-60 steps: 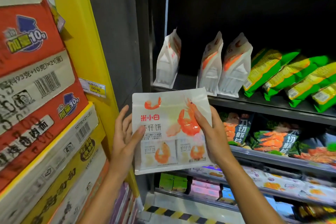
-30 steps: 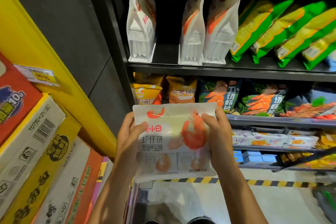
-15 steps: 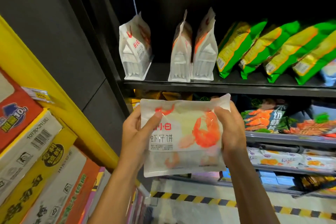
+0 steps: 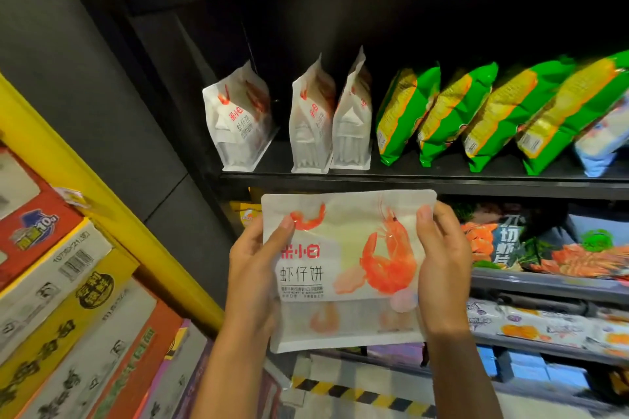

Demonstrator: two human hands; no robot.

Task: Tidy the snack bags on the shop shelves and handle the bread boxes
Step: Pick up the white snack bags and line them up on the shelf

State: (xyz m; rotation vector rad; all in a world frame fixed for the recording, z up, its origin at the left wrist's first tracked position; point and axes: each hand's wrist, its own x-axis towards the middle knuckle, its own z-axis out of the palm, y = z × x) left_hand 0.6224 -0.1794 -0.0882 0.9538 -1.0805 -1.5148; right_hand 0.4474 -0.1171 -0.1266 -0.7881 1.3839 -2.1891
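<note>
Snack bag (image 4: 347,269), white with a prawn printed on it, is up in front of the shelves, not yet placed. The left hand (image 4: 253,269) grips its left edge, thumb on the front; the right hand (image 4: 442,265) grips the right edge the same way. Just above, three matching white bags (image 4: 238,119) stand on the black shelf (image 4: 408,177), with a gap between the first and the other two, and that looks like the likely slot. Green bags (image 4: 452,112) lean in a row beside them. Bread boxes: none clearly in sight, so that part seems untouched.
</note>
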